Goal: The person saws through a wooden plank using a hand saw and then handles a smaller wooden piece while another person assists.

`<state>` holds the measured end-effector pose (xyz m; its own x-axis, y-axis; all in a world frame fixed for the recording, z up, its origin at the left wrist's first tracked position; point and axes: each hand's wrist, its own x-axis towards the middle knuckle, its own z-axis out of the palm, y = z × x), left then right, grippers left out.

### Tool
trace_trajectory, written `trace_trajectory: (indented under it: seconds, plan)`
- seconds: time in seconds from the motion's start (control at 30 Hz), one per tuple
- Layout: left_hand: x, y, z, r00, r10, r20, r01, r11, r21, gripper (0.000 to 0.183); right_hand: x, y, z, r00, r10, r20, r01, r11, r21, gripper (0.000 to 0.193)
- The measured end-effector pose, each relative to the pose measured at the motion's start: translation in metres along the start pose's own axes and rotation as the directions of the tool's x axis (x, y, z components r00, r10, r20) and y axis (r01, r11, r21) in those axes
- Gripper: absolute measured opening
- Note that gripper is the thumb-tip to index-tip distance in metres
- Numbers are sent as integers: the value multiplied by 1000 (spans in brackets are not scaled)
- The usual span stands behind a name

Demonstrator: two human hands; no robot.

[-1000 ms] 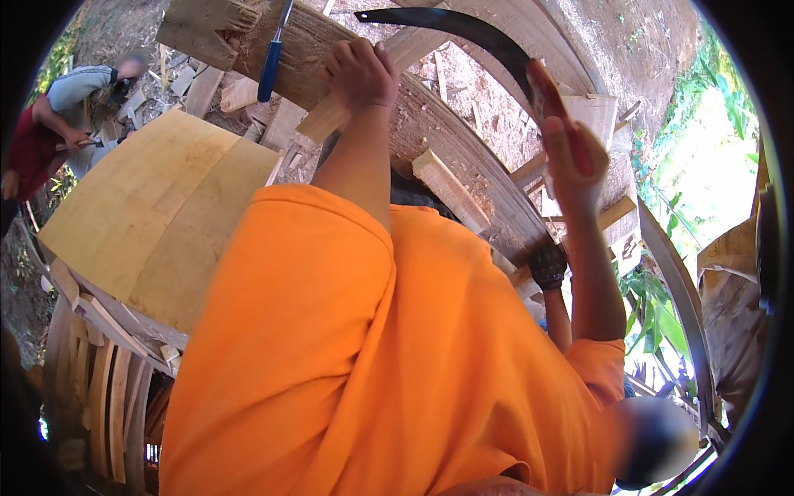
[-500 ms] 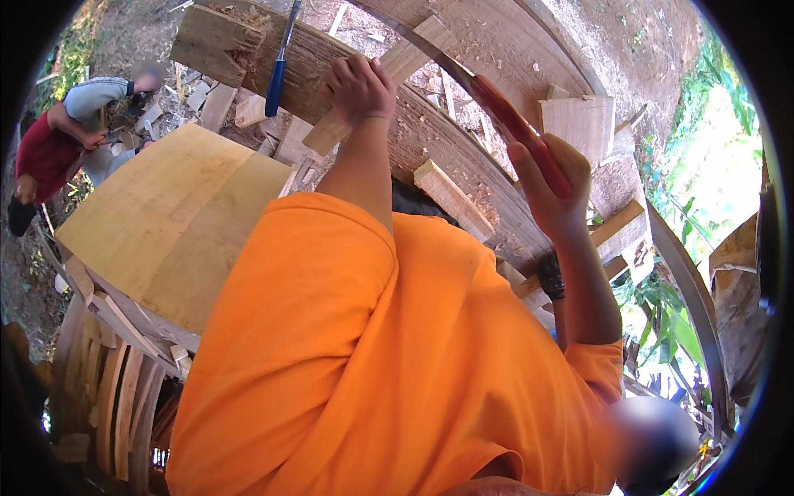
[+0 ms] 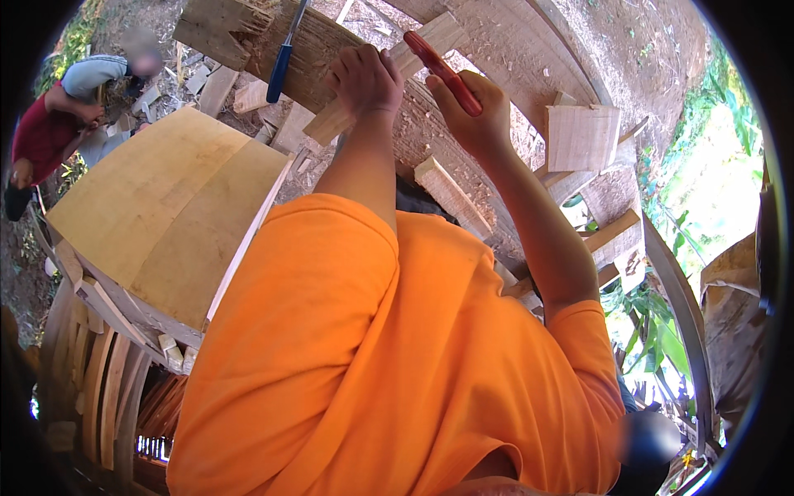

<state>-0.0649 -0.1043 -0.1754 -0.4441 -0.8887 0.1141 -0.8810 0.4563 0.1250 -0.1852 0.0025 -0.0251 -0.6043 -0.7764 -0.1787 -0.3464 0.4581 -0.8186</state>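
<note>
A pale wooden strip [image 3: 331, 121] lies slantwise across a thick, rough wooden beam [image 3: 327, 37]. My left hand [image 3: 366, 81] is closed over the strip and presses it down against the beam. In my right hand [image 3: 477, 117] is the red handle of a saw [image 3: 438, 68], gripped close beside the strip. Its long thin blade points up and away to the left; its teeth are too small to make out. A chisel [image 3: 281, 70] with a blue handle rests on the beam, left of my left hand.
A yellowish wooden panel box [image 3: 165, 198] stands at left, with stacked boards [image 3: 103, 397] below it. Wood blocks [image 3: 583, 139] and offcuts [image 3: 451, 194] lie around the beam, among shavings. Another person [image 3: 74, 116] crouches at far left. Green plants grow at right.
My right hand has pushed the saw forward and to the left, bringing its handle close to the strip. My left hand stays on the strip, nearly still.
</note>
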Motion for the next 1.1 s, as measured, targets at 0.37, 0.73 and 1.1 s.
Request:
trace_trajectory:
  seconds: [0.37, 0.73, 1.1]
  plan:
    - [1, 0, -2, 1000, -15, 0, 15, 999, -28, 30, -15, 16, -24, 998, 59, 26, -59, 998, -18, 43]
    - [-1, -2, 6, 1000, -10, -8, 9, 1000, -9, 30, 6, 4, -32, 998, -23, 62, 27, 997, -66, 43]
    - [0, -3, 5, 999, -13, -34, 13, 1000, -3, 29, -34, 24, -53, 1000, 26, -10, -27, 998, -58, 37]
